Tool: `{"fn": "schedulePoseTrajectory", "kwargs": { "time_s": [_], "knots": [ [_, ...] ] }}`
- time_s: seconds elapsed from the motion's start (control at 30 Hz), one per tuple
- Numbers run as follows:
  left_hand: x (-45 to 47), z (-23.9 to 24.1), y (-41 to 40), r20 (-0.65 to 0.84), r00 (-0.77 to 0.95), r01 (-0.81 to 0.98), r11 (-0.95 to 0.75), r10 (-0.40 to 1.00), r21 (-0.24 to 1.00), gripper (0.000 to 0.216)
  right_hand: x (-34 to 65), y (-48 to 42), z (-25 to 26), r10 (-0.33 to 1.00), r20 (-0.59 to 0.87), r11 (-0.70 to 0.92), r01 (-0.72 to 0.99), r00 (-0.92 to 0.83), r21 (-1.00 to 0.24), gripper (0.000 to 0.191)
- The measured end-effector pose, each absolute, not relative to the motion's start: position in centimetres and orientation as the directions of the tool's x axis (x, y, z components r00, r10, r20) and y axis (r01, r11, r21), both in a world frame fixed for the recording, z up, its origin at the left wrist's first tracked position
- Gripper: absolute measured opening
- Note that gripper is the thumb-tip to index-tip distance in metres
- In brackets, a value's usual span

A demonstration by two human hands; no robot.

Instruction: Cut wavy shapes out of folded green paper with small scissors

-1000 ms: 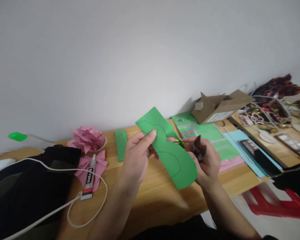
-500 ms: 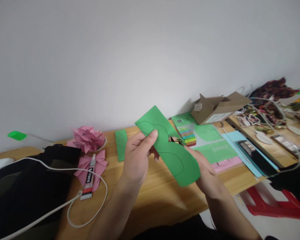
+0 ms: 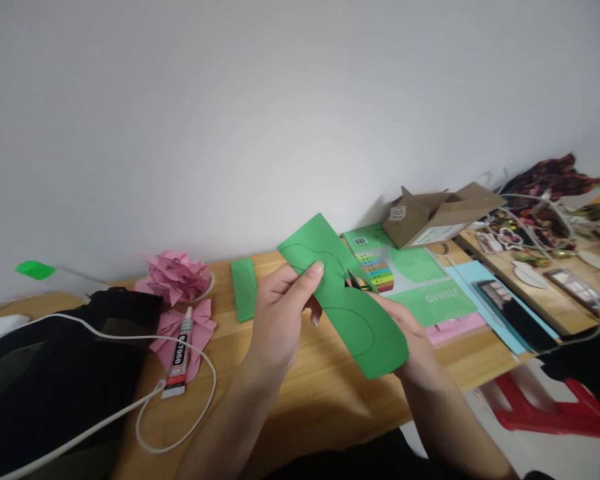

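My left hand (image 3: 280, 313) pinches a long green paper strip (image 3: 360, 320) with pencilled curves on it, thumb on top, holding it up over the wooden table (image 3: 300, 393). My right hand (image 3: 413, 340) lies mostly hidden behind the strip's right side, closed on a pair of scissors (image 3: 359, 280). Only the dark blade tips show, at the strip's upper edge beside a notch in the paper.
On the left lie a glue tube (image 3: 179, 353), a pink paper flower (image 3: 175, 277), a white cable (image 3: 200, 373) and a black bag (image 3: 55, 373). A second green strip (image 3: 243, 288) is behind my hands. A coloured paper pack (image 3: 420, 280), a cardboard box (image 3: 440, 213) and a red stool (image 3: 555, 407) are on the right.
My right hand, a second ago in front of the strip with the scissors showing, has slid behind it; the blades now meet the strip's upper edge. The strip shifted slightly right.
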State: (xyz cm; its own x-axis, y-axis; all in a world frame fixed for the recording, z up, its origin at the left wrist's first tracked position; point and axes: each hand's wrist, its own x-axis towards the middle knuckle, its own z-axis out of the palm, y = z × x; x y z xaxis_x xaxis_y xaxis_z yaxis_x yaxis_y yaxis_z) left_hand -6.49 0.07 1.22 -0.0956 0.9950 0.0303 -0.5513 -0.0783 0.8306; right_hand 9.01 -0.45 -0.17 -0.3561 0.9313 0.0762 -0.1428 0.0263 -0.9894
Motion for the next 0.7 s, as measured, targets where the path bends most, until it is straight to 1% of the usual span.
{"fn": "schedulePoseTrajectory", "kwargs": {
  "time_s": [0.13,0.27,0.4,0.53,0.63,0.7],
  "knots": [
    [-6.5,1.2,0.2,0.012,-0.081,-0.559,-0.055,0.997,0.827,0.027,8.7,-0.5,-0.4,0.927,0.081,0.013,-0.184,-0.366,-0.983,0.031],
    [-6.4,1.3,0.3,-0.026,-0.059,-0.552,-0.011,0.998,0.833,0.028,8.4,-0.5,-0.6,0.940,0.085,0.017,-0.203,-0.330,-0.979,0.033],
    [-6.4,1.2,0.4,-0.022,-0.081,-0.528,-0.024,0.996,0.849,0.028,8.1,-0.5,-0.8,0.949,0.068,0.004,-0.204,-0.309,-0.979,0.039],
    [-6.3,1.1,0.4,0.010,-0.125,-0.494,-0.071,0.992,0.867,0.029,7.7,-0.6,-0.8,0.977,0.062,0.020,-0.201,-0.203,-0.979,0.033],
    [-6.3,1.1,0.3,0.011,-0.178,-0.441,-0.089,0.984,0.893,0.033,7.5,-0.5,-0.6,0.989,0.071,0.049,-0.160,-0.130,-0.986,0.037],
    [-6.2,1.0,0.2,0.001,-0.194,-0.420,-0.084,0.981,0.904,0.036,7.4,-0.5,-0.6,0.988,0.082,0.061,-0.155,-0.130,-0.986,0.039]
  ]
}}
